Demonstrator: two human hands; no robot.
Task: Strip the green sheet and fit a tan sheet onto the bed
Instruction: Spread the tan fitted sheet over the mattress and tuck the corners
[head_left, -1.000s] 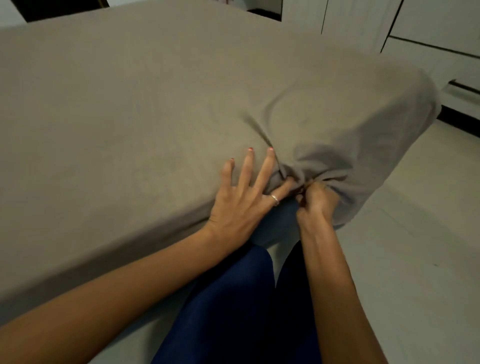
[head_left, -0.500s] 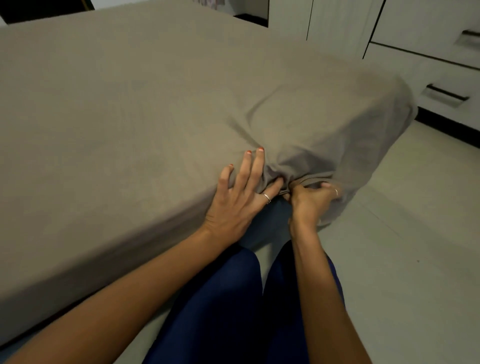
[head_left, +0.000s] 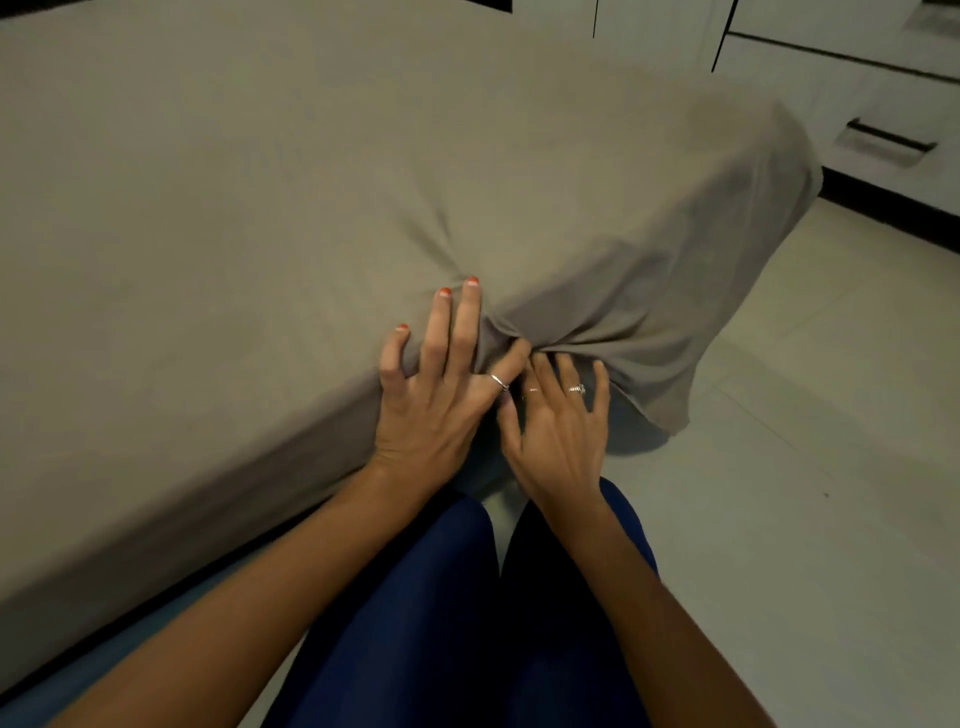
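Note:
A tan sheet covers the whole mattress and is smooth on top. My left hand presses flat on the near edge of the bed, fingers spread, its thumb against a bunch of gathered folds. My right hand lies right beside it with its fingers stretched out. The fingertips go under those folds on the side of the mattress. A loose flap of the sheet hangs down at the near right corner. No green sheet is in view.
White cabinets with dark drawer handles stand beyond the corner of the bed. A pale tiled floor runs along the right side. My legs in dark blue are against the bed's edge.
My right hand has gone from a fist gripping the bunched sheet to stretched fingers pushed under the folds. The left hand stays pressed on the edge. The view has tilted down slightly.

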